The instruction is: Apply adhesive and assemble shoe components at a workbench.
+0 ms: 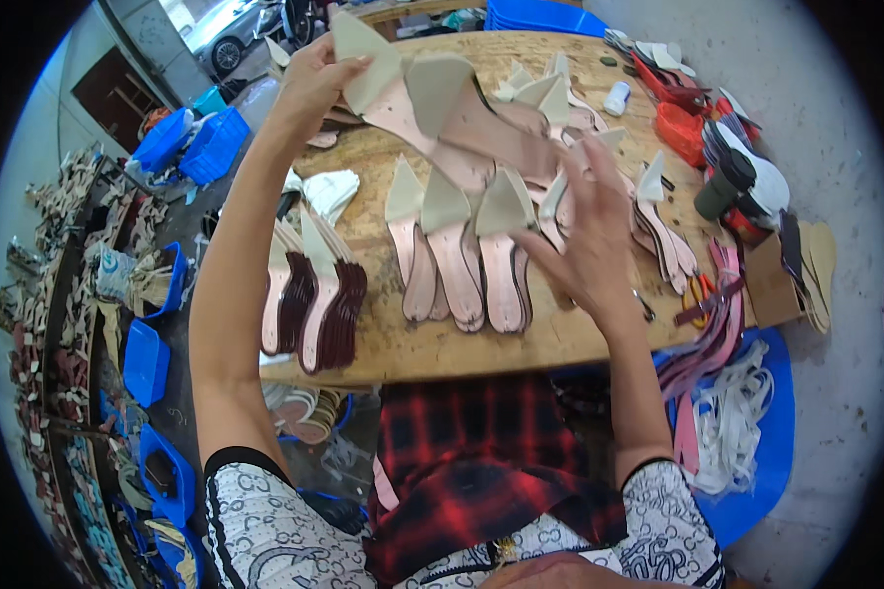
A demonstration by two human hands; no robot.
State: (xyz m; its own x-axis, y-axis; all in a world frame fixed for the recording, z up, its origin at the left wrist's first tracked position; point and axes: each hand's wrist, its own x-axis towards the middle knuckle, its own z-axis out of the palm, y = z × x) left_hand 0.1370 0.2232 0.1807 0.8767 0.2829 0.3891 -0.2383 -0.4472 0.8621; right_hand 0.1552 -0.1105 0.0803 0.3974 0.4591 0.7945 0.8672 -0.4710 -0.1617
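Note:
At the far left of the table, my left hand [314,86] is raised and closed on the edge of a pink insole [393,110] with a pointed beige toe piece. A second such insole [481,123] overlaps it. My right hand [595,236], somewhat blurred, has its fingers spread near the heel ends of these insoles; I cannot tell whether it touches them. Below, pairs of pink insoles [450,265] with beige points stand in a row on the wooden table [393,355]. More insoles [663,231] lie right of my right hand.
Stacked insoles with dark red edges [329,304] stand at the table's near left. Orange-handled scissors [698,299], pink straps [722,329], a dark cup [725,185] and a cardboard box [774,280] sit along the right side. Blue bins [147,361] and a full shelf [64,344] are at left.

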